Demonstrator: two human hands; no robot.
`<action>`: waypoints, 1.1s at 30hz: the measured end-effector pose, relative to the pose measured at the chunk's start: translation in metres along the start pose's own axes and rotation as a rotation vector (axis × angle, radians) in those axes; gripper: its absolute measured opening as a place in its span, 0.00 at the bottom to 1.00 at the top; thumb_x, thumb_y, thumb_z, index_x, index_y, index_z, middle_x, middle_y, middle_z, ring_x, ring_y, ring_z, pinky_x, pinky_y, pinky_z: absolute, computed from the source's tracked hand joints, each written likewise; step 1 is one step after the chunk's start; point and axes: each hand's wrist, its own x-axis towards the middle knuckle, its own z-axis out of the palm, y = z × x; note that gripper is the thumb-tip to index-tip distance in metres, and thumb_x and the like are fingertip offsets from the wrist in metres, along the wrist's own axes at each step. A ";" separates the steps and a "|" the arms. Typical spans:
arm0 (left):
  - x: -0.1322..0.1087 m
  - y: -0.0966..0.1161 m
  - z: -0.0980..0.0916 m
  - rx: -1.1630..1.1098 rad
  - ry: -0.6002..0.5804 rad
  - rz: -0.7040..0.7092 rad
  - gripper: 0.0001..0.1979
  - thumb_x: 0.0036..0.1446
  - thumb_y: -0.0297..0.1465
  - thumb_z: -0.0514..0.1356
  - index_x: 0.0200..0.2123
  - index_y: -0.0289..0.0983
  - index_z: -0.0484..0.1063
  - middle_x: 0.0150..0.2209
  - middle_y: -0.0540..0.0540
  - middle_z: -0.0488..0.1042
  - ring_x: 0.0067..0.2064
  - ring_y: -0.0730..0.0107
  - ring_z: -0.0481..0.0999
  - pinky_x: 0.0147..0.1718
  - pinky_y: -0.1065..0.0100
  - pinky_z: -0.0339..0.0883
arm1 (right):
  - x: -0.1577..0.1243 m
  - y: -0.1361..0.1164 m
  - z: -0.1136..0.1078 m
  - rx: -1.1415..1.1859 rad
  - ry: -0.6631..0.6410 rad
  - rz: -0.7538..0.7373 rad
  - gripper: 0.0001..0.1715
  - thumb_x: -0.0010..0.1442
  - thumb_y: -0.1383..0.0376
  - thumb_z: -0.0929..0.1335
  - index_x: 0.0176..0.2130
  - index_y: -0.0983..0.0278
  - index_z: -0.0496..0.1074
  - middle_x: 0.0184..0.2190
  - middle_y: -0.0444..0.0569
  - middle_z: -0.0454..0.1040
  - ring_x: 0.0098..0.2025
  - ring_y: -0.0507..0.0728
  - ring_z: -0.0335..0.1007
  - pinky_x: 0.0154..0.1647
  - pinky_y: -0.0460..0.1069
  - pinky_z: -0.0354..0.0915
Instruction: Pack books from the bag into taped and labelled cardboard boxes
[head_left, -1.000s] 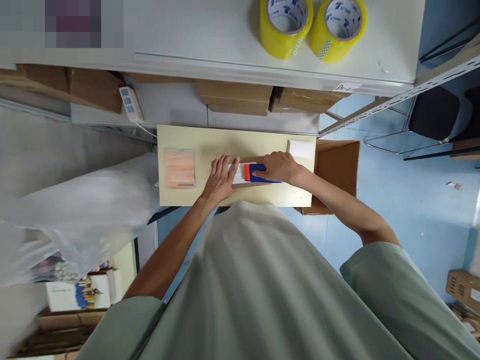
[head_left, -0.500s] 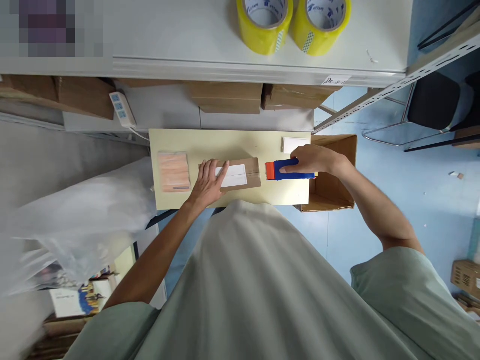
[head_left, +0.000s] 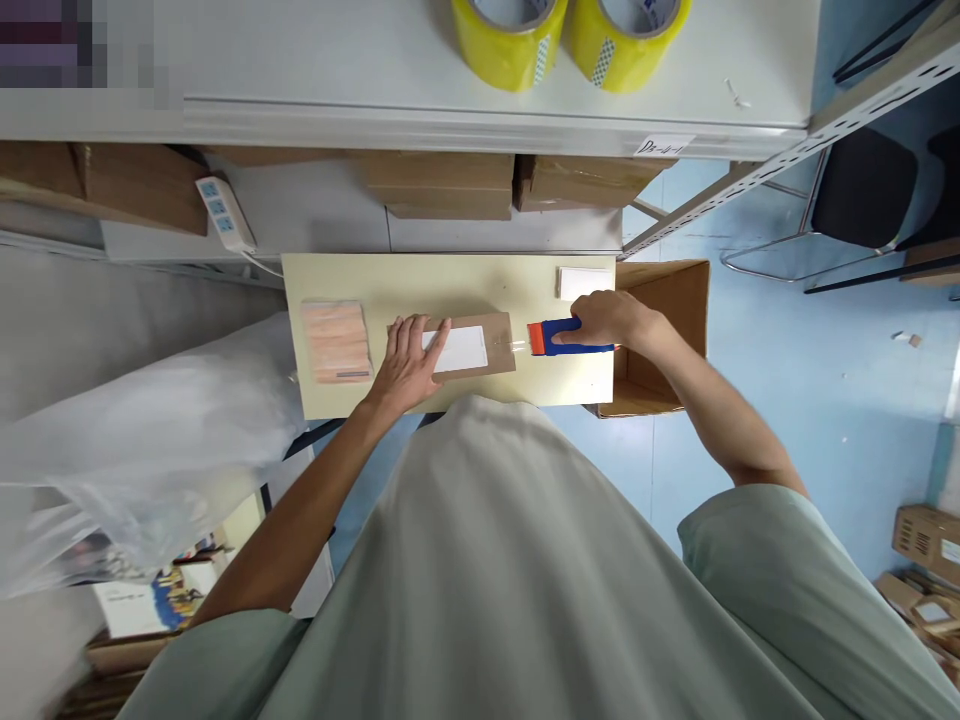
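A small brown cardboard box (head_left: 499, 340) with a white label (head_left: 463, 349) lies on the pale yellow table (head_left: 420, 280). My left hand (head_left: 409, 362) rests on the box's left part, fingers spread. My right hand (head_left: 609, 320) grips a blue tape dispenser (head_left: 559, 337) with an orange-red front, just right of the box. A strip of clear tape shows between the box's right end and the dispenser. On the table's left side is a stack of pinkish sheets (head_left: 337, 342), and a white stack (head_left: 583, 282) sits above the dispenser.
Two yellow tape rolls (head_left: 510, 45) stand on the grey shelf (head_left: 337, 70) above. An open carton (head_left: 664, 385) adjoins the table's right end. A power strip (head_left: 225, 213) and brown boxes (head_left: 442, 185) are behind the table. Translucent plastic (head_left: 165, 430) bulges at left.
The dispenser and my right hand have shifted slightly against the box, and clear tape now shows between them. The whole view has shifted a little. My left hand stays on the box.
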 end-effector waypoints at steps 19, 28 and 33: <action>-0.001 -0.001 0.003 0.029 0.020 0.040 0.61 0.51 0.34 0.76 0.83 0.35 0.53 0.78 0.19 0.58 0.82 0.18 0.51 0.76 0.20 0.42 | 0.012 -0.078 0.092 -0.010 0.236 0.138 0.26 0.82 0.52 0.63 0.55 0.70 0.79 0.44 0.70 0.86 0.47 0.69 0.85 0.41 0.54 0.66; -0.004 0.010 -0.005 0.010 0.094 0.075 0.58 0.60 0.48 0.75 0.83 0.32 0.53 0.83 0.18 0.47 0.84 0.23 0.46 0.78 0.26 0.43 | -0.018 -0.075 0.082 0.107 0.368 0.344 0.28 0.83 0.49 0.61 0.56 0.72 0.74 0.44 0.70 0.85 0.49 0.68 0.86 0.43 0.52 0.68; 0.007 0.034 -0.050 -0.048 0.268 0.208 0.45 0.71 0.45 0.67 0.82 0.35 0.56 0.80 0.23 0.59 0.83 0.32 0.54 0.80 0.31 0.46 | -0.043 -0.087 0.031 0.141 0.549 0.338 0.31 0.83 0.46 0.59 0.62 0.70 0.69 0.48 0.68 0.85 0.50 0.70 0.86 0.43 0.53 0.70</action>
